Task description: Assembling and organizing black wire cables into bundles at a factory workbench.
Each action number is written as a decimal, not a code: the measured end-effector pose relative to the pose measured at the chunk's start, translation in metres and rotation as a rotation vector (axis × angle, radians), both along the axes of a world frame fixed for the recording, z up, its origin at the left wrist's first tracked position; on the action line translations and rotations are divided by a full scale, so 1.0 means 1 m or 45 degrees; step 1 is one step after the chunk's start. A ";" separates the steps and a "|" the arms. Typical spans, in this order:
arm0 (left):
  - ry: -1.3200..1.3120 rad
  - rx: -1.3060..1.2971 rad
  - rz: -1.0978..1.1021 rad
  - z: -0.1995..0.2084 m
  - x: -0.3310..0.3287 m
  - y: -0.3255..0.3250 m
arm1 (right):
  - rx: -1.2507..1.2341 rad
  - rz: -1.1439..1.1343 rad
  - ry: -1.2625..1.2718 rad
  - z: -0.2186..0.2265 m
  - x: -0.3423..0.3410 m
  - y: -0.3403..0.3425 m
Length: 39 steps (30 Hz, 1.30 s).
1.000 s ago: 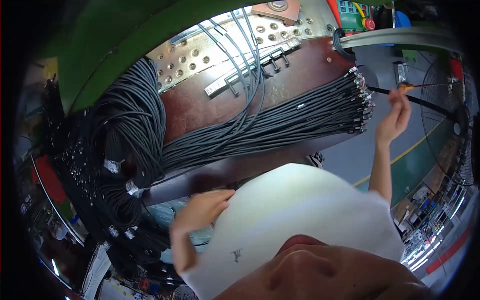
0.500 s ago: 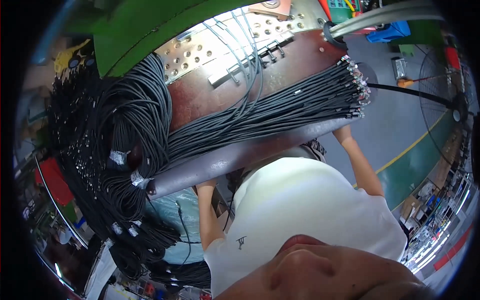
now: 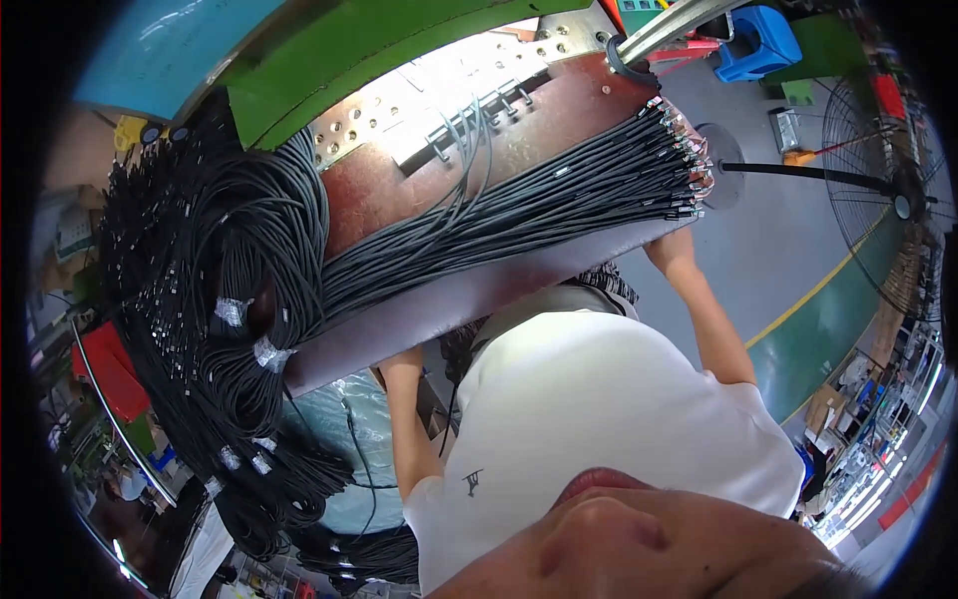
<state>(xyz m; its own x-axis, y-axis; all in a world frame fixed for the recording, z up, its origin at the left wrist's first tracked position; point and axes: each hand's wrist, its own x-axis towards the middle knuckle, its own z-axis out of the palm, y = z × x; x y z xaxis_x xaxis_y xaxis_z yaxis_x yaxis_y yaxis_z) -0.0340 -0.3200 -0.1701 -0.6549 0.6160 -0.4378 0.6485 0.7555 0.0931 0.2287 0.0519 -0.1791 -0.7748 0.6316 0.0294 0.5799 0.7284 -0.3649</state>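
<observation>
My left hand (image 3: 402,361) is at the near edge of the brown work surface (image 3: 374,205), its fingers hidden beneath the edge. Farther right, my right hand (image 3: 673,247) meets the same edge near the corner, and its fingers are also out of sight. Across the surface lies a long bundle of black cables (image 3: 499,225), with metal-tipped connectors (image 3: 694,165) fanned out at the right end. Two or three loose grey cables (image 3: 474,150) run from it up to a metal bar with pegs (image 3: 469,130). Thick cable coils (image 3: 264,215) are heaped at the left.
A green machine cover (image 3: 349,60) overhangs the back, beside a perforated metal plate (image 3: 344,130). Tied cable bundles (image 3: 264,459) hang at the left. A standing fan (image 3: 878,190) and a blue stool (image 3: 760,42) are at the right. Clear plastic wrapping (image 3: 339,429) shows below the surface.
My view has shifted, so the work surface appears slightly farther left and a blue panel shows at upper left. Both hands stay at the near edge; the cables lie as before.
</observation>
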 end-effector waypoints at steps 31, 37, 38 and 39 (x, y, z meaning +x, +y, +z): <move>0.201 0.966 -0.040 0.110 -0.071 0.113 | 0.587 0.183 0.576 0.126 -0.086 0.097; -0.168 0.565 -0.500 0.145 -0.043 0.181 | 0.674 -0.430 0.150 0.064 0.029 0.097; -0.273 0.640 -0.521 0.147 -0.035 0.196 | 0.551 -0.479 0.364 0.069 0.021 0.082; -0.375 0.530 -0.596 0.151 -0.030 0.220 | 0.422 -0.524 0.577 0.072 0.013 0.065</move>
